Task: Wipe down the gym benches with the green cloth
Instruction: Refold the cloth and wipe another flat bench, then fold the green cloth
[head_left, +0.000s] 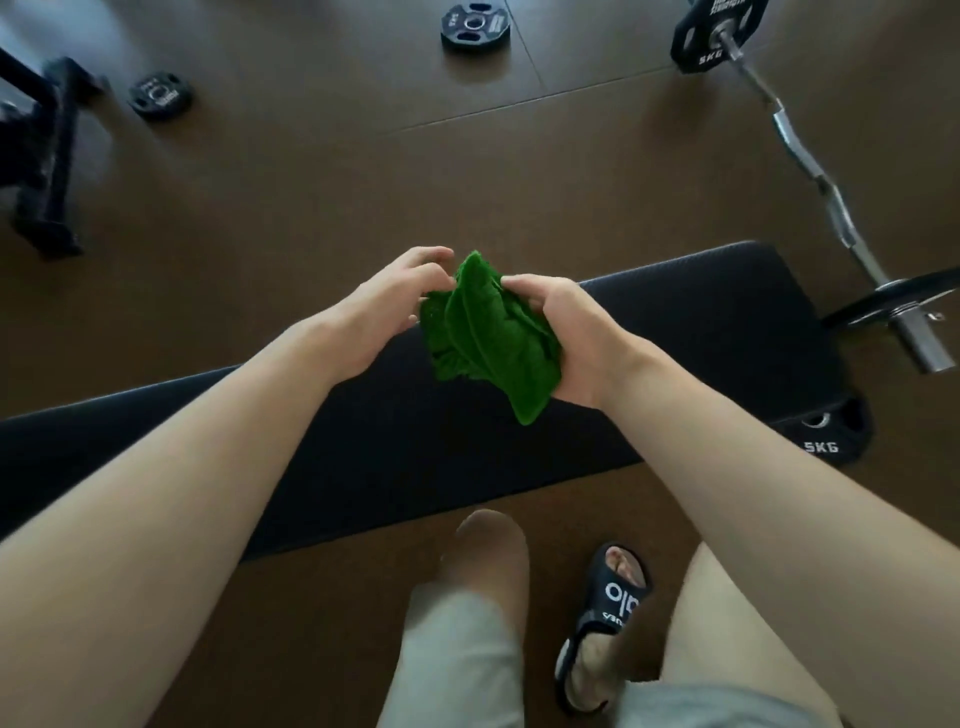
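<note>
Green cloth, bunched into folds, held in the air above the black bench, not touching the pad. Left hand at the cloth's left edge, fingers curled and pinching the fabric near the top. Right hand cupped under and behind the cloth's right side, thumb pressed on the upper fold, lower corner of cloth hanging past the palm. Bench pad running diagonally from lower left to upper right across the brown floor. Curl bar at upper right, a 5KG plate on its far end, near end beside the bench's right end. Two loose plates flat on the floor beyond the bench. Another 5KG plate just under the bench's right end. Sandal on a foot at lower right.
</note>
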